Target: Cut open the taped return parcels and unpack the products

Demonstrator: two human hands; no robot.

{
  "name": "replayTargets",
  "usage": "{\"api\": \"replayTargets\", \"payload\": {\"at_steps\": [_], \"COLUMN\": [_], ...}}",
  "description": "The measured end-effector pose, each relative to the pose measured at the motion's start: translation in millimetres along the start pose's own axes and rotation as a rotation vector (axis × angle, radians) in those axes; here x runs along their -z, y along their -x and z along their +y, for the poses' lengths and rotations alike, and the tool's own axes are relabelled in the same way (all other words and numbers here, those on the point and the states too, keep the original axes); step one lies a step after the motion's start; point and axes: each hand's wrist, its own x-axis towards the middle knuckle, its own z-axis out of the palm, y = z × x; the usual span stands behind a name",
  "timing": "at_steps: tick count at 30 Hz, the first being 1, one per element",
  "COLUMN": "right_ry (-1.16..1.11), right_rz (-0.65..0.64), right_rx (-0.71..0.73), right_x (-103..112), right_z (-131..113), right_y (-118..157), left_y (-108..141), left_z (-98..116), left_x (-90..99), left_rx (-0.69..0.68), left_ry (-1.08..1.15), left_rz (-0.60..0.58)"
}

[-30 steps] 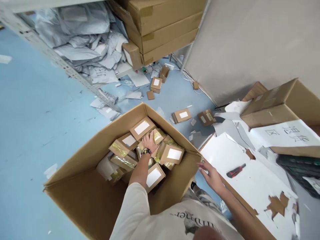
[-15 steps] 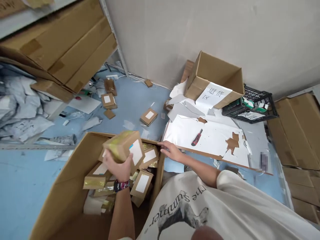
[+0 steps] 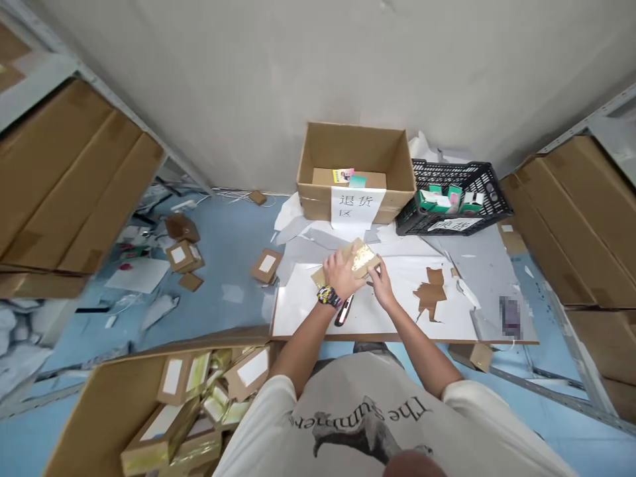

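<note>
A small brown cardboard box (image 3: 364, 257) with shiny yellowish tape is held over the white-covered table. My left hand (image 3: 342, 275) is closed on its left side, with a colourful watch at the wrist. Fingers of my right hand (image 3: 381, 283) grip its right end. Just below the hands, a red and black utility knife (image 3: 342, 313) lies on the table, partly covered by my left wrist. The large carton (image 3: 106, 391) at lower left holds several similar taped boxes with white labels.
On the table (image 3: 298, 318) stand an open carton (image 3: 358, 136) with a handwritten paper sign and a black plastic crate (image 3: 489, 192) with green-and-white packs. Torn brown paper (image 3: 431, 295) lies at right. Small boxes (image 3: 267, 265) and scraps are on the blue floor.
My left hand has carried the box from the large carton to the table. My right hand has left the carton's edge and now grips the box too. The view has turned right.
</note>
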Motion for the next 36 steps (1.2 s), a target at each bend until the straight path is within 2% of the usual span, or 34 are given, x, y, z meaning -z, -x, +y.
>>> {"api": "replayTargets", "payload": {"at_steps": [3,5,7,8,10,12,14,15,17,20,23,26,29,32,34,36], "right_ry": [-0.165,-0.112,0.062,0.177,0.402,0.517,0.508,0.480,0.414,0.345,0.368,0.558,0.885,1.169,1.298,1.366], "right_rz": [0.133,0.173,0.233,0.278,0.377,0.373,0.195,0.058,-0.250,-0.675,-1.010,-1.240,-1.346,-1.348,-1.321,-1.286], "right_rx": [-0.160,-0.219,-0.240,-0.217,-0.074,0.137,0.341,0.425,0.551,0.659,0.707,0.689,0.646,0.621,0.619,0.619], "right_x": [40.3,59.6,76.2,83.1,90.1,79.0,41.6,13.1,-57.1,-172.7,-276.7,-361.6,-426.3,-470.9,-489.8,-500.0], "right_z": [27.0,43.3,56.7,60.6,59.5,43.8,15.7,-1.0,-33.6,-67.4,-76.0,-64.1,-37.2,-1.6,22.4,43.3], "right_y": [-32.0,-49.9,-58.2,-58.3,-53.3,-47.5,-42.1,-37.6,-20.5,25.8,83.6,138.4,181.4,209.9,222.6,232.2], "left_y": [-43.3,-61.0,-66.4,-63.9,-49.0,-22.9,14.8,38.8,98.0,208.6,325.4,425.6,495.1,533.9,548.7,559.2], "left_z": [30.2,39.3,41.5,40.3,31.2,8.9,-30.3,-55.4,-112.0,-196.1,-262.9,-307.2,-330.0,-336.0,-337.4,-344.5], "left_x": [-51.9,-84.7,-112.0,-121.7,-129.8,-120.3,-94.4,-77.2,-39.7,7.7,30.5,28.2,8.6,-16.5,-30.5,-38.7], "left_rx": [-0.030,-0.030,-0.067,-0.099,-0.147,-0.096,0.050,0.138,0.319,0.604,0.937,1.221,1.363,1.393,1.402,1.437], "left_ry": [0.011,0.001,-0.006,0.000,0.041,0.104,0.167,0.196,0.249,0.303,0.318,0.392,0.477,0.535,0.537,0.507], "left_rz": [-0.031,-0.089,-0.199,-0.246,-0.269,-0.191,-0.060,0.014,0.178,0.444,0.611,0.662,0.639,0.614,0.609,0.616]}}
